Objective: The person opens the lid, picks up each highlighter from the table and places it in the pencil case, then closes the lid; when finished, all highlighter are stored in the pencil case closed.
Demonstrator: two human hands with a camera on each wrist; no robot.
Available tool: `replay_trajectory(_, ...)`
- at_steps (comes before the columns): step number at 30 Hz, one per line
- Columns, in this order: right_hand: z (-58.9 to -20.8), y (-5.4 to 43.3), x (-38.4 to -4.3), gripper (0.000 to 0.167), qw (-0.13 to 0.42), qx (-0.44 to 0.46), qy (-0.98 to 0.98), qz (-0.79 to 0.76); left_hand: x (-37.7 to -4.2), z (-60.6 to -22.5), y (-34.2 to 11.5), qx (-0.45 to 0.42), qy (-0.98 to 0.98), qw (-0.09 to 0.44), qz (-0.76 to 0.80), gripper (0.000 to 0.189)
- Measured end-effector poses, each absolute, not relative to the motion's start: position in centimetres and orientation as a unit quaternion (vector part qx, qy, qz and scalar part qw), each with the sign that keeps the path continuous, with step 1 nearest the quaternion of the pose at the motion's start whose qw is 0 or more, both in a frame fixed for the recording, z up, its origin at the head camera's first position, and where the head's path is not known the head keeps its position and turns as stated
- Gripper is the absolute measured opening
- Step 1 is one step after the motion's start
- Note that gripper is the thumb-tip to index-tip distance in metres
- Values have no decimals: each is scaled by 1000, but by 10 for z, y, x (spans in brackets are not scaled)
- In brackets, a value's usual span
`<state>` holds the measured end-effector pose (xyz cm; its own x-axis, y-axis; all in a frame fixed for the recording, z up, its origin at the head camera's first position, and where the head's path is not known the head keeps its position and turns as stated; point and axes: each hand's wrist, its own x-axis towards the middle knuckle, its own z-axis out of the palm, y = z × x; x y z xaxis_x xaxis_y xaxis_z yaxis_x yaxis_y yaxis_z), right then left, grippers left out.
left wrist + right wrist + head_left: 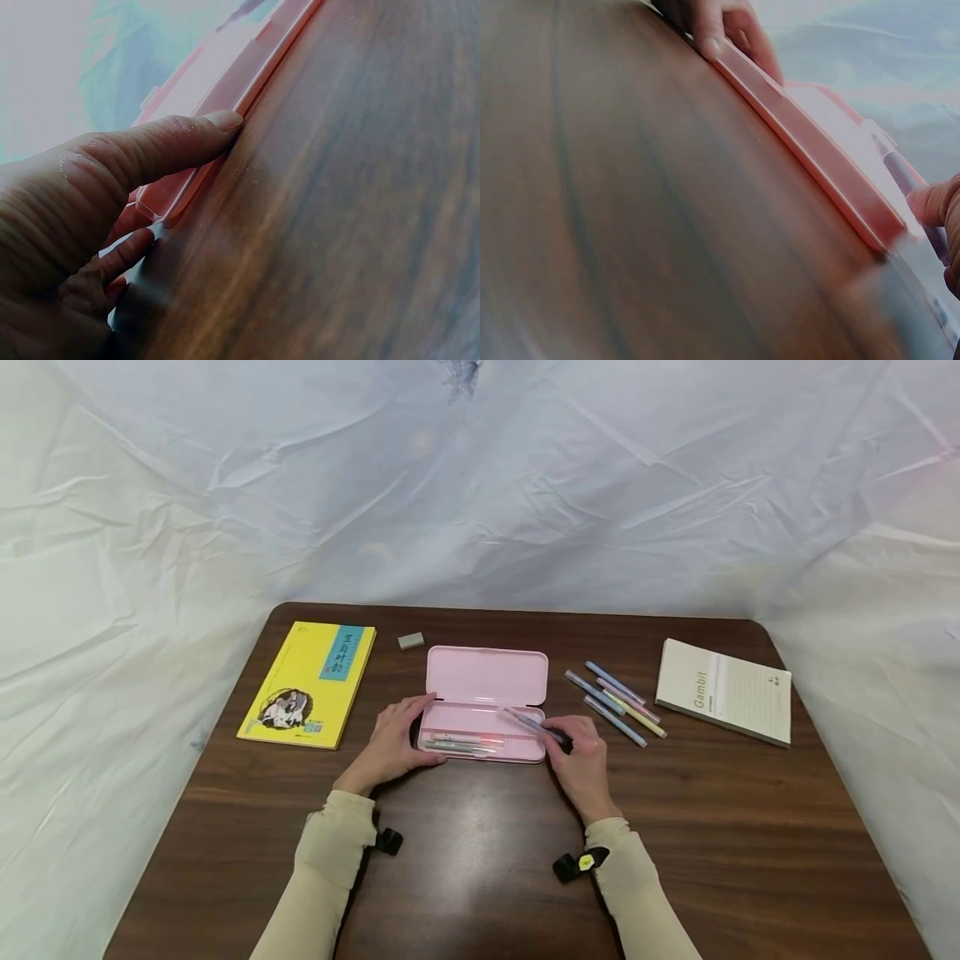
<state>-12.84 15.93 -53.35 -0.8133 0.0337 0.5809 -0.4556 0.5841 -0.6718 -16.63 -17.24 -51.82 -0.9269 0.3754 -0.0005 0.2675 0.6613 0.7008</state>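
A pink pencil case (pixel 483 720) lies unfolded on the table, its lid (pixel 487 675) tipped back toward the far side. In its tray are a few pens (pixel 465 743) along the near side. My left hand (pixel 395 732) holds the case's left end, with the thumb (pixel 187 135) along the front edge and the other fingers round the side. My right hand (pixel 583 760) pinches a purplish pen (pixel 528 721) between thumb and fingers. The pen slants over the right part of the tray, its far tip pointing left and away from me.
Several pens and highlighters (pixel 617 706) lie in a loose pile right of the case. A cream notebook (pixel 723 692) is farther right. To the left are a yellow book (pixel 307 685) and a small grey eraser (pixel 411 641). White sheeting (pixel 480 510) hangs behind the table.
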Motion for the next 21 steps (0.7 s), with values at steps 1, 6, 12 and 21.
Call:
replay_trajectory(1,-534,156,-128,20,276,128,-845,440,-166,-518,-172,176,908,74,372,103)
replay_trajectory(6,-534,135,-128,21,274,146,-841,442,-167,-519,-173,175,909,75,371,104)
replay_trajectory(12,-534,112,-128,18,263,170,-837,449,-168,-520,-173,176,908,75,372,104)
replay_trajectory(21,-533,96,-128,19,274,191,-839,430,-167,-518,-173,173,908,78,374,104)
